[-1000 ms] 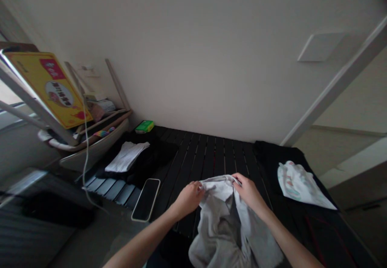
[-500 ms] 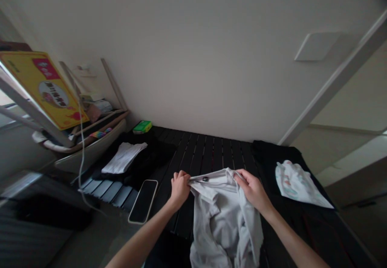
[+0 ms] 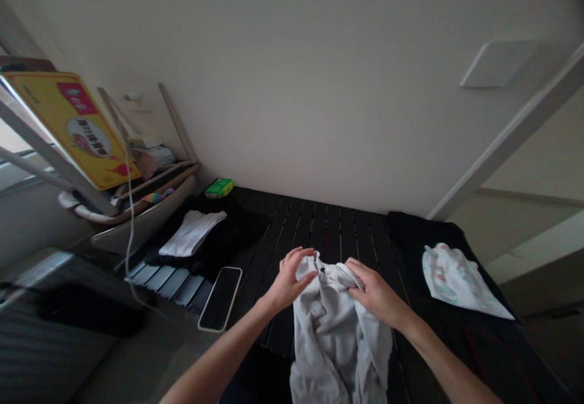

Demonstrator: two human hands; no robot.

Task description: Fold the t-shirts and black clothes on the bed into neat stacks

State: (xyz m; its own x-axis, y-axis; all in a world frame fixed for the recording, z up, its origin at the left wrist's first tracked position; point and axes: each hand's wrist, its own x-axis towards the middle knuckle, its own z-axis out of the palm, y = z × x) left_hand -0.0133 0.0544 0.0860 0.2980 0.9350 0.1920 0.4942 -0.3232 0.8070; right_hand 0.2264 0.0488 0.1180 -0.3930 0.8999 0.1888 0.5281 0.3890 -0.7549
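A light grey shirt (image 3: 335, 331) hangs down toward me over the front of the black slatted table, its top edge bunched and a small dark mark near the neckline. My left hand (image 3: 292, 279) is closed around the top left part of the cloth, thumb on the near side and fingers over the upper edge. On the other side my right hand (image 3: 371, 288) pinches the bunched top right part between thumb and fingers. The lower end of the shirt runs out of view.
Left of the shirt lies a phone (image 3: 220, 299). Beyond it, folded white cloth (image 3: 192, 233) rests on black cloth near a green packet (image 3: 219, 187). At right, a white printed garment (image 3: 460, 279) lies on black fabric (image 3: 422, 230). A filled basket (image 3: 150, 209) stands far left, with a wall behind.
My hands have come closer together, the left one moving right and up. The shirt's top edge, stretched wide before, is now gathered between them. The view has turned slightly left.
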